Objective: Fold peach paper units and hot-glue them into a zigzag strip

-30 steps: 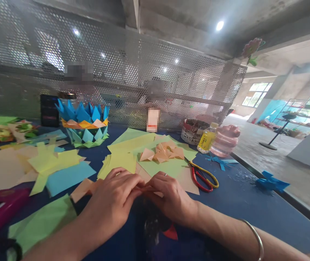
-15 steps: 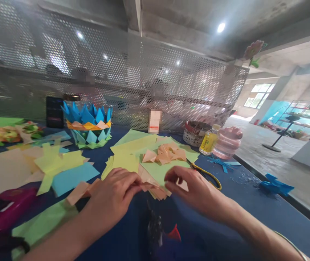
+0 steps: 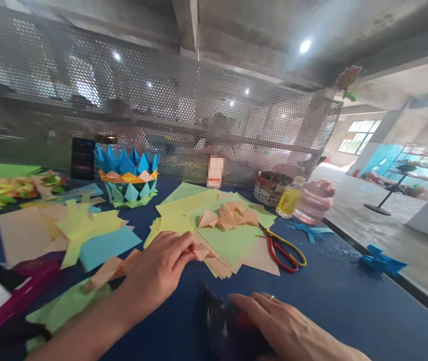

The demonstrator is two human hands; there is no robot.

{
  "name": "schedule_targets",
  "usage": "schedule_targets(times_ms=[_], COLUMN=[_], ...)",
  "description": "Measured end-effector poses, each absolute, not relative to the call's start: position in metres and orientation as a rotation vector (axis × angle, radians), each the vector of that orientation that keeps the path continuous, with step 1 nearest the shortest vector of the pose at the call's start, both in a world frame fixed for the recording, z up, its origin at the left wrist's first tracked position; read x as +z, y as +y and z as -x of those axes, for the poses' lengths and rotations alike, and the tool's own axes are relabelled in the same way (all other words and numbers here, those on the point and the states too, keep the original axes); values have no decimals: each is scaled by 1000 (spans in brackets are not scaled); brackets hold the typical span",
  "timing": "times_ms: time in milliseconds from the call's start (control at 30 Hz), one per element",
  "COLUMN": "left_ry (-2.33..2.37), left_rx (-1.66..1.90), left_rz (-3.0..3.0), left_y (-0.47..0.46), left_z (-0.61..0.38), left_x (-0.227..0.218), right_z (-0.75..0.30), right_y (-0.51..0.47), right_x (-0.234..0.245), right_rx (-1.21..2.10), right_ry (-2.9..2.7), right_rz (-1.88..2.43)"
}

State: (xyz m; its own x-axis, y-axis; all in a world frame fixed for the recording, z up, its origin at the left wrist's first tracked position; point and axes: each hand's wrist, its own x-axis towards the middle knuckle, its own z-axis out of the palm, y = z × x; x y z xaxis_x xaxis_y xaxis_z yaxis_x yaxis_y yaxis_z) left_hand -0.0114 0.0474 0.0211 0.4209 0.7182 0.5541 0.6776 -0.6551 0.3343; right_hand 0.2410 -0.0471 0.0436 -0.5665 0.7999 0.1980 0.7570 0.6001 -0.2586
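Peach paper (image 3: 202,251) | folded, partly hidden | pinched in left hand (image 3: 166,261)

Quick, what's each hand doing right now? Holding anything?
Left hand: closed, pinching folded peach paper.
Right hand: at the red piece; can't tell whether it's gripping it.

The left hand (image 3: 167,260) is pinched thumb-to-finger; to its right and nearer, the right hand (image 3: 279,318) is held with fingers extended.

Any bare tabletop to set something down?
Best patch: bare blue tabletop bordered by the scissors, the right hand and the blue folded paper. Crowded: beyond the left hand, with the paper stack, and far left, with loose sheets and the magenta tool.
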Motion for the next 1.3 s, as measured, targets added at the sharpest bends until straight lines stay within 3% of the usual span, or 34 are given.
schedule_targets(times_ms=[433, 800, 1300], left_ry=[1240, 1251, 1196], left_rx=[1156, 1030, 1169], left_rz=[-2565, -2467, -2382], left_y=[55, 54, 57], left_z=[16, 17, 16], left_x=[14, 23, 16], right_z=[-254, -238, -240], right_y=[-14, 35, 24], right_x=[68, 66, 48], right_rx=[383, 1032, 1065], right_ry=[-2220, -1843, -1870], right_rz=[1398, 1335, 1372])
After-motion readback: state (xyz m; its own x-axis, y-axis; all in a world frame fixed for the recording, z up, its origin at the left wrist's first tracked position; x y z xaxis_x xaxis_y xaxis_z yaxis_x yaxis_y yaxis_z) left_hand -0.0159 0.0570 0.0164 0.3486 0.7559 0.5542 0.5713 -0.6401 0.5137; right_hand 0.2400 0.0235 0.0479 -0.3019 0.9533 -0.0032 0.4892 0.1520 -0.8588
